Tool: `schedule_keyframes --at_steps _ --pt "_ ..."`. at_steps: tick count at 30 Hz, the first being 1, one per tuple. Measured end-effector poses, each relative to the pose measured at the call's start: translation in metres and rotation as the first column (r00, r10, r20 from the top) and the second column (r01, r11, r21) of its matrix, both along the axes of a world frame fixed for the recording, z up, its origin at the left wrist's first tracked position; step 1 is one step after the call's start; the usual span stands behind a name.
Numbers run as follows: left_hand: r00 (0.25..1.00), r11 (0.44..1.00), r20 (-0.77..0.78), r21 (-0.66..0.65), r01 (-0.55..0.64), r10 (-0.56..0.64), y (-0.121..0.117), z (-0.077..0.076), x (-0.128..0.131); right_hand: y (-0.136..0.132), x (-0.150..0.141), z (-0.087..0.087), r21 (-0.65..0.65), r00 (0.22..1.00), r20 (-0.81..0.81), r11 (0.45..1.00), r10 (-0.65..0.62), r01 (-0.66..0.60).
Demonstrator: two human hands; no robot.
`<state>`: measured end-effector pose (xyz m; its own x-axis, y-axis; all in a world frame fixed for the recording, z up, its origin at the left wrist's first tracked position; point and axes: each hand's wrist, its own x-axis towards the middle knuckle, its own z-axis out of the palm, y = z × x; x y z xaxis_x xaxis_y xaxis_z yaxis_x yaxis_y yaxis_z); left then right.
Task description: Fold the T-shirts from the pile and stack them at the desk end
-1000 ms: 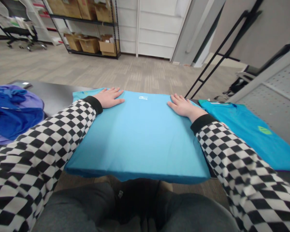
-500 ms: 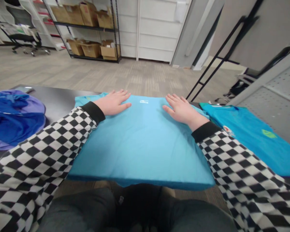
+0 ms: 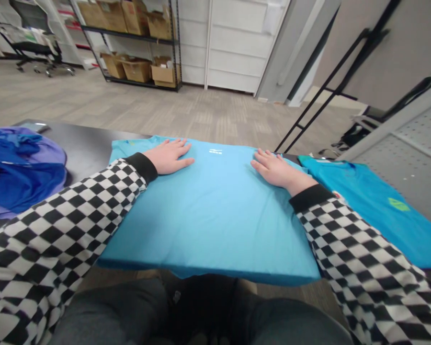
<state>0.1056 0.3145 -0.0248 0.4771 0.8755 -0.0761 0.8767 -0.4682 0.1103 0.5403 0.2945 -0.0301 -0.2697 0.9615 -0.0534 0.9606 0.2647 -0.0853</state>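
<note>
A light blue T-shirt (image 3: 208, 215) lies spread over the table in front of me, its lower end draped over the near edge. It carries a small white logo near the far edge. My left hand (image 3: 168, 157) rests flat on the shirt's upper left part, fingers apart. On the upper right part lies my right hand (image 3: 275, 168), palm down with the fingers stretched out. Neither hand grips the cloth. A few soft creases run across the fabric.
Crumpled blue and purple clothes (image 3: 25, 172) lie at the left on the dark table (image 3: 82, 143). A brighter blue shirt (image 3: 373, 196) with a green mark lies at the right, beside a grey perforated panel (image 3: 413, 148). Beyond the floor stands a shelf (image 3: 140, 40) with cardboard boxes.
My right hand has slid a little to the right and toward me over the shirt. The left hand stays nearly in place, and the view has shifted slightly.
</note>
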Motion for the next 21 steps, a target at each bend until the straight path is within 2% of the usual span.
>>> schedule_keyframes --at_steps 4,8,21 --pt "0.984 0.985 -0.050 0.008 -0.173 0.173 0.015 -0.002 -0.036 0.009 0.042 -0.006 -0.003 0.990 -0.035 0.990 -0.138 0.138" --pt "0.976 0.977 -0.032 -0.012 -0.214 0.214 0.025 -0.007 -0.063 0.015 0.065 -0.011 -0.013 0.982 -0.024 0.982 -0.188 0.188" --pt "0.974 0.977 -0.085 0.040 -0.208 0.211 0.020 -0.010 -0.060 0.011 0.059 -0.011 -0.036 0.961 0.039 0.961 -0.274 0.275"
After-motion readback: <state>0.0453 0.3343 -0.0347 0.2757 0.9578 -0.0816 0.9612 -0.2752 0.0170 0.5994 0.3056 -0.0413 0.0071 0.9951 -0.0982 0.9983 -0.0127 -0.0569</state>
